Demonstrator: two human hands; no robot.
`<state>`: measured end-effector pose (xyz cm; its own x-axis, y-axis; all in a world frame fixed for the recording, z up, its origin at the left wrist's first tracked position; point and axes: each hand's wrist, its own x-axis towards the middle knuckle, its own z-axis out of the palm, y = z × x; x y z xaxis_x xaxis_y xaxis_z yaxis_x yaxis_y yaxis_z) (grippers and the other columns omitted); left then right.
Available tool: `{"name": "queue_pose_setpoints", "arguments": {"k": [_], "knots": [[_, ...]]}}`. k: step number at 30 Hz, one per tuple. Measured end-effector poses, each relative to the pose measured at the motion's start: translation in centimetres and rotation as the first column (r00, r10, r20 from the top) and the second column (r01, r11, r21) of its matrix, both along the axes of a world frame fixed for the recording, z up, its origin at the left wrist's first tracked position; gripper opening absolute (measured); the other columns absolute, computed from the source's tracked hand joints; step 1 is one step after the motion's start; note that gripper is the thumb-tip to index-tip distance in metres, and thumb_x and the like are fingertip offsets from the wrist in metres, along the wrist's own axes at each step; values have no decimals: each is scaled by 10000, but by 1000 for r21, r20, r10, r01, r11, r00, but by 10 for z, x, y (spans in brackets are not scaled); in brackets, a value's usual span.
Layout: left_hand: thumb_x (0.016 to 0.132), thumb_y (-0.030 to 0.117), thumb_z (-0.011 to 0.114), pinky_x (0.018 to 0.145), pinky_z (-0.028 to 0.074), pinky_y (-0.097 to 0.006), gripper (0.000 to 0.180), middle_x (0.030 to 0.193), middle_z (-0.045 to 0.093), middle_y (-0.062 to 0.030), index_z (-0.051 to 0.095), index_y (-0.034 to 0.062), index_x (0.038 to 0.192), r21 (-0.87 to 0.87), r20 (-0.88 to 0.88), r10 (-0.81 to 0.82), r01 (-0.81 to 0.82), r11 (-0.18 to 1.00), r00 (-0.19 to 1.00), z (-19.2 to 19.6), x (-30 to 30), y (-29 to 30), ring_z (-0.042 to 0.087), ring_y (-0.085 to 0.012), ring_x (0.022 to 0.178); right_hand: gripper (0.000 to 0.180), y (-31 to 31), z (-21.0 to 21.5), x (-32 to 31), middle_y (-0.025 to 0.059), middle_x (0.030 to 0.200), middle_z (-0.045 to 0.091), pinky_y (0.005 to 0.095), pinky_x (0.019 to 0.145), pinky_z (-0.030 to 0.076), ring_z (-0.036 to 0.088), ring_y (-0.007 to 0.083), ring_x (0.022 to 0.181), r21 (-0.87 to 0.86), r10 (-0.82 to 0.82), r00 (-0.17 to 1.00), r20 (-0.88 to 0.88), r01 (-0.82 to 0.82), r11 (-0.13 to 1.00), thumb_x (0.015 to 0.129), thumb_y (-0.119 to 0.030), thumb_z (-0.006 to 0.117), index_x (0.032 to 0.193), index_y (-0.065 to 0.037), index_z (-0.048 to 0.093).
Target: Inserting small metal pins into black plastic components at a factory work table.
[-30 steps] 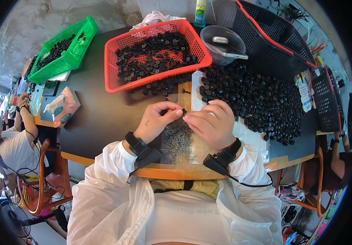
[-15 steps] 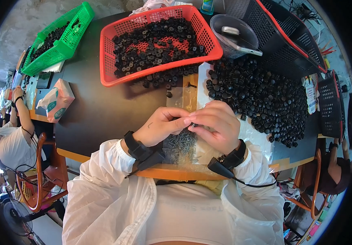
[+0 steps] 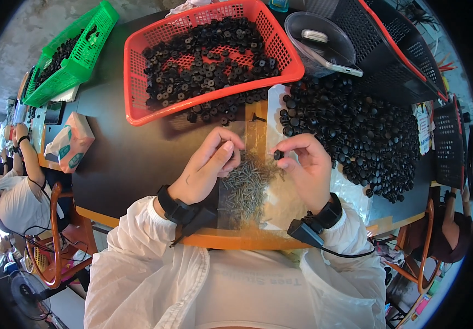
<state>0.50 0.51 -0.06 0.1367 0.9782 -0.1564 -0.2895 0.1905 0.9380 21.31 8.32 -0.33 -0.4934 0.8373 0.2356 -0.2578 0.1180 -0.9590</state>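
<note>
In my right hand (image 3: 309, 167), thumb and forefinger pinch a small black round knob (image 3: 278, 155); a thin metal screw sticks out of it toward the left. My left hand (image 3: 204, 169) is closed, its fingers curled and thumb pressed in. A dark bit shows at its fingertips, too hidden to name. Between and below the hands lies a heap of silver screws (image 3: 243, 189) on clear plastic. To the right spreads a big pile of black round knobs (image 3: 357, 129). Beyond my hands a red basket (image 3: 217, 100) holds many black discs with centre holes.
More black discs (image 3: 214, 113) lie under the red basket's near edge. A clear tub (image 3: 302, 41) with a phone across it stands behind the knobs, near black crates (image 3: 379, 46). At left are a tissue pack (image 3: 75, 141), a green basket (image 3: 75, 71) and another person (image 3: 20, 194).
My hands were together at the fingertips over the screws. They have drawn apart, the right one carrying the black knob. The view has shifted slightly.
</note>
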Motion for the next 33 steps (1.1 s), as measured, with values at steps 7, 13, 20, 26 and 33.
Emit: {"name": "queue_pose_setpoints", "arguments": {"k": [7,13,20,26,33], "knots": [[1038,328,439,577,350,-219,263,732,431,-13,385,102,1162,161,-83,160,-145,976,984,-1,7,2,393,-73,626,182,-14,-3,3,75,970,649,270,821,482,622,138,902,-120,86,993,76,-76,990,884,-48,665,1054,4,626],[1017,354,483,793,466,-320,343,903,546,-114,332,99,1191,264,84,117,-135,955,990,-14,5,2,546,-178,804,208,-13,-2,-4,72,967,669,268,798,495,642,145,885,-118,1,999,51,5,993,836,-1,696,1035,0,638],[848,158,751,835,404,-273,400,1131,544,-76,550,35,1171,291,-16,255,-240,926,967,-16,3,2,525,-138,978,275,-5,5,0,74,980,720,263,783,536,679,137,867,7,48,990,130,-49,999,772,-5,759,1036,-18,684],[790,121,798,809,438,-274,395,1073,609,-90,609,9,1118,239,-87,239,-212,948,967,-17,0,-2,549,-119,910,249,-6,6,0,77,962,720,264,747,534,686,155,830,40,1,981,196,-9,999,748,-36,785,987,-42,717],[725,34,831,774,462,-263,402,1057,610,-110,604,10,1056,198,8,215,-213,957,977,-17,10,-3,562,-114,854,267,0,4,-4,51,864,716,316,774,507,655,211,851,299,-162,964,208,95,949,691,-82,827,940,-69,731]]}}
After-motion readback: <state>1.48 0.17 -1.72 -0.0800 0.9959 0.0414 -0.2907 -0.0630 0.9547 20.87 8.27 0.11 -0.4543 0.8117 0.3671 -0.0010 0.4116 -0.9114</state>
